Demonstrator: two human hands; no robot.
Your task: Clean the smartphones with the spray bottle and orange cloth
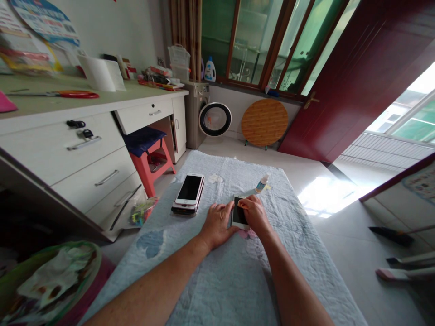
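A white-edged phone with a dark screen (pixel 240 218) lies flat on the blue cloth. Along its left edge rests my left hand (pixel 217 225), fingers somewhat spread and touching the phone's side. My right hand (pixel 255 216) is over the phone's upper right part, its fingers closed on a small orange item (pixel 242 204) pressed against the screen. Just beyond that hand stands a small bottle (pixel 261 183) with a white cap and a blue label. To the left is a stack of phones (pixel 189 192), a white one on top with its dark screen facing up.
The cloth-covered table (pixel 217 290) spans the middle. A waste bin (pixel 97 267) sits at lower left, beside white drawers (pixel 91 165). A red stool (pixel 147 174) stands left of the table. Farther back are a washing machine (pixel 194 113) with its door open and a round wooden board (pixel 264 122).
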